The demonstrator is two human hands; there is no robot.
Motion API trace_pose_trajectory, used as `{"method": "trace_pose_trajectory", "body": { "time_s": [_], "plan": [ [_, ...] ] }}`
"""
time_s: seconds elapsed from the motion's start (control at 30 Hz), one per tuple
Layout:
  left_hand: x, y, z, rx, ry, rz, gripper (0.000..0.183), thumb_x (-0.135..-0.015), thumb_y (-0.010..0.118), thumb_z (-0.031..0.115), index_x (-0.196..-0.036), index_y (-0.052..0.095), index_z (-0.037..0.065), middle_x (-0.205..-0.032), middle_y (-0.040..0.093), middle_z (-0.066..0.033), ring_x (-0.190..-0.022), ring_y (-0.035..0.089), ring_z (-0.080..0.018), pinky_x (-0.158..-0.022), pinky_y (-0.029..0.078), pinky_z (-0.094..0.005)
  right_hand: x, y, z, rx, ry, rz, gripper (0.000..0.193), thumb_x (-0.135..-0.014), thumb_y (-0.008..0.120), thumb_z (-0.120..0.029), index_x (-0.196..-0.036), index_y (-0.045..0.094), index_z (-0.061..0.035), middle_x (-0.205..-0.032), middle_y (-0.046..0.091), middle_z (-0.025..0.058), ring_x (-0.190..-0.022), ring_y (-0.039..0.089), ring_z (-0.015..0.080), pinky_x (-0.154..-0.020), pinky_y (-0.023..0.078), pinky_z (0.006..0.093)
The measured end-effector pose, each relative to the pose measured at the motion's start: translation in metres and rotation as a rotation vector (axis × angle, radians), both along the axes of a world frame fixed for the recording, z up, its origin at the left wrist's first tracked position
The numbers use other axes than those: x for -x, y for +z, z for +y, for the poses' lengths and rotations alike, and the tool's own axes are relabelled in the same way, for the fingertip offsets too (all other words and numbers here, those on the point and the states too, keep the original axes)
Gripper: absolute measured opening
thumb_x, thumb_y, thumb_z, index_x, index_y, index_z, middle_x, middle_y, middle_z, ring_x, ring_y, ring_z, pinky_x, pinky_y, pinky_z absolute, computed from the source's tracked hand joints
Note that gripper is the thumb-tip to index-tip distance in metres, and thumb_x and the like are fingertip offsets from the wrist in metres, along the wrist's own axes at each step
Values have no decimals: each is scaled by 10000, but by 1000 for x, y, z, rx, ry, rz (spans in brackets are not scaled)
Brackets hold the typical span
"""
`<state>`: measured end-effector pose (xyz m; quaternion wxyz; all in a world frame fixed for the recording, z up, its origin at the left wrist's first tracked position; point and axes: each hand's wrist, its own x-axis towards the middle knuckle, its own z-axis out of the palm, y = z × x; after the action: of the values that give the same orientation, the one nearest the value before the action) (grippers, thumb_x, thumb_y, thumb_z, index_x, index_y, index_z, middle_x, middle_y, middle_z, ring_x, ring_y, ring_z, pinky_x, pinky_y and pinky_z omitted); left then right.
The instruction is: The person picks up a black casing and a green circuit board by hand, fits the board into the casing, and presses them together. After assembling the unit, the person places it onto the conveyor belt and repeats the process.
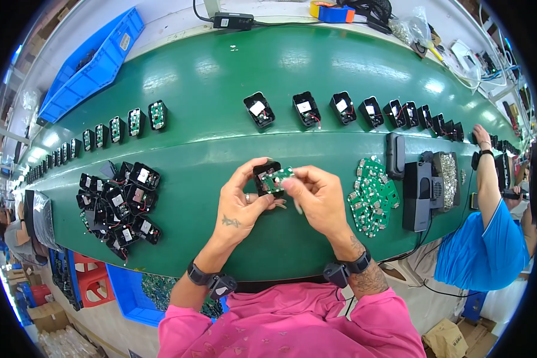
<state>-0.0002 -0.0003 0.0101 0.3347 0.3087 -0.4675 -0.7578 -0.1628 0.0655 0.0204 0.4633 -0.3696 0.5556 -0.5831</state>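
Observation:
Above the green table, my left hand [240, 197] is closed around a small black plastic housing [260, 173], tilted with its open side up. My right hand [320, 194] pinches a green circuit board [275, 179] between thumb and fingers, at the mouth of the housing. The board overlaps the housing's opening; whether it touches the inside I cannot tell. To the right of my right hand lies a loose pile of green circuit boards [373, 197]. Left of my left hand is a heap of black housings [119, 203] with white parts and thin wires inside.
Across the table runs a row of open black housings [259, 110]; on the left, the row's housings [157, 114] hold green boards. Black devices [416, 194] stand right, beside a tray of small metal parts [446, 179]. A blue bin [95, 65] sits far left. A co-worker's arm [489, 179] reaches in right.

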Motion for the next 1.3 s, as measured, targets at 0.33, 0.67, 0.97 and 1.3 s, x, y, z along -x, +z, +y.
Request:
{"method": "trace_pose_trajectory", "body": {
  "time_s": [0.33, 0.67, 0.97, 1.3],
  "plan": [
    [1, 2, 6, 206, 62, -93, 551, -829, 627, -141, -1347, 520, 10, -1271, 566, -122, -1018, 669, -169, -750, 593, -250, 13, -2, -2, -127, 100, -203, 251, -986, 636, -193, -805, 638, -19, -643, 595, -7, -472, 478, 34, -405, 329, 195],
    [5, -7, 8, 594, 255, -232, 494, -834, 554, -160, -1274, 634, 49, -1325, 580, -148, -1004, 661, -159, -713, 561, -236, -3, 10, 4, -26, 312, 398, 225, -964, 640, -170, -827, 616, 7, -611, 576, 20, -561, 536, 80, -504, 416, 268],
    [-3, 2, 8, 460, 200, -264, 514, -889, 482, -132, -1384, 521, 1, -1340, 581, -140, -1136, 602, -155, -828, 538, -250, -14, 9, 1, 70, 86, 464, 228, -937, 666, -142, -775, 638, 15, -580, 556, 42, -524, 477, 71, -476, 365, 276],
    [-1, -1, 5, 237, 127, -87, 360, -978, 563, 55, -1329, 504, 6, -1210, 588, -125, -1000, 646, -146, -702, 617, -264, -15, 1, 2, 63, 10, 645, 271, -916, 691, -147, -708, 605, 3, -496, 489, 23, -451, 422, 89, -433, 316, 285]
  ]
}}
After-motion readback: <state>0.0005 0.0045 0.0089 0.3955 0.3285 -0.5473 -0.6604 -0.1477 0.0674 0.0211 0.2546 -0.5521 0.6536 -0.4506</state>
